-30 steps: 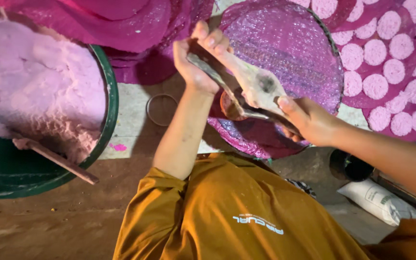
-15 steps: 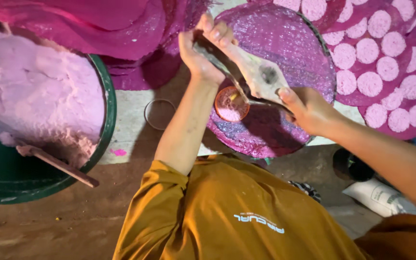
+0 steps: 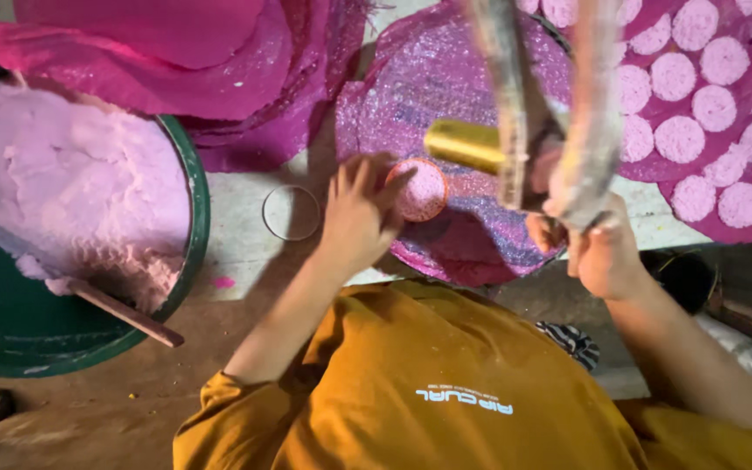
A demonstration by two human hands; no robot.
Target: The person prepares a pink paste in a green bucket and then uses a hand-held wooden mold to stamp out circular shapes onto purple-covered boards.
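A dusty floor spread with magenta mesh sheets fills my view, seen from above a person in an orange shirt (image 3: 428,392). From my remote seat I see the left hand (image 3: 360,213) lying palm down on the round mesh sheet (image 3: 428,87) straight ahead of the body, fingers spread and resting against the rim of a small ring mould (image 3: 419,189) packed with pink paste. The right hand (image 3: 598,252) is closed in a fist around the lower end of a pale, paste-smeared wooden tool (image 3: 585,122), which rises towards the camera and blurs; a yellow cylinder (image 3: 465,144) shows just beyond the mould, between the two hands, and I cannot tell whether it belongs to the tool. Just outside the left hand, an empty metal ring (image 3: 290,212) lies on the bare strip of floor. Farther out on that side stands a large green basin (image 3: 191,226) heaped with pale pink dough (image 3: 63,191), a wooden stick (image 3: 124,313) leaning at its near rim. Beyond the right hand, rows of round pink discs (image 3: 707,109) lie on more mesh, well apart from the mould. More magenta sheets (image 3: 176,52) lie piled beyond the left hand.
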